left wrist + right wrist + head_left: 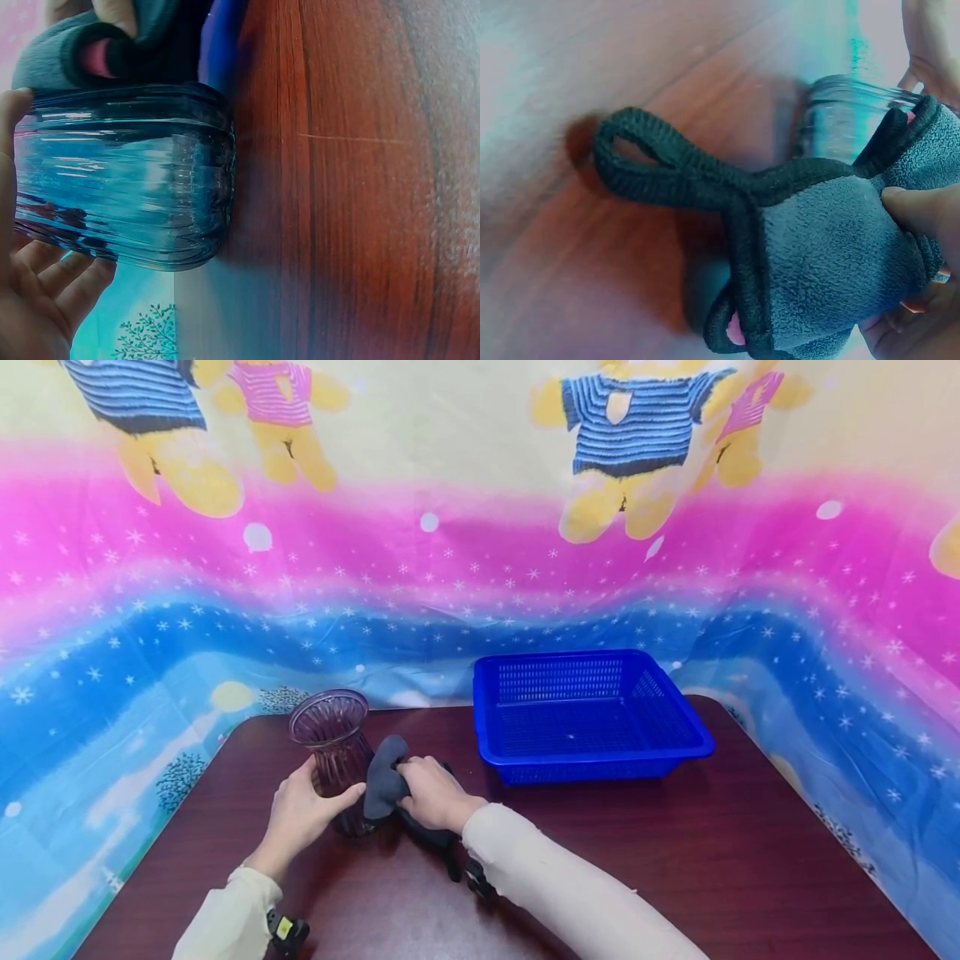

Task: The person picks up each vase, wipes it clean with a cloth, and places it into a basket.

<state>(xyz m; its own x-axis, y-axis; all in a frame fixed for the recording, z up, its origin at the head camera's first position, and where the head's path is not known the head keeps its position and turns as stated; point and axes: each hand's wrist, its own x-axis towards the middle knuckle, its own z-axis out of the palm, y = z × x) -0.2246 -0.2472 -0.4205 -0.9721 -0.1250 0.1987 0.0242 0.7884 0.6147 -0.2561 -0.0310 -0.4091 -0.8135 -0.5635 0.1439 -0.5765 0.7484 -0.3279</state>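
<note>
A purple-tinted, ribbed glass vase [337,760] with a flared rim stands toward the left of the table, its mouth up. My left hand [295,810] holds it around the middle, thumb on the near side and fingers behind. In the left wrist view the lower part of the vase [127,180] looks clear and close to the tabletop. My right hand [435,795] grips a bunched grey cloth [386,778] against the vase's right side. Dark edging, a hanging loop and bits of pink underside show on the cloth [825,255] in the right wrist view.
A blue plastic basket [592,768] with perforated walls sits at the back right of the dark red wooden table [637,860]. Behind the table hangs a patterned curtain [450,568] with bears and snowflakes. Small black devices [288,933] are strapped at both wrists.
</note>
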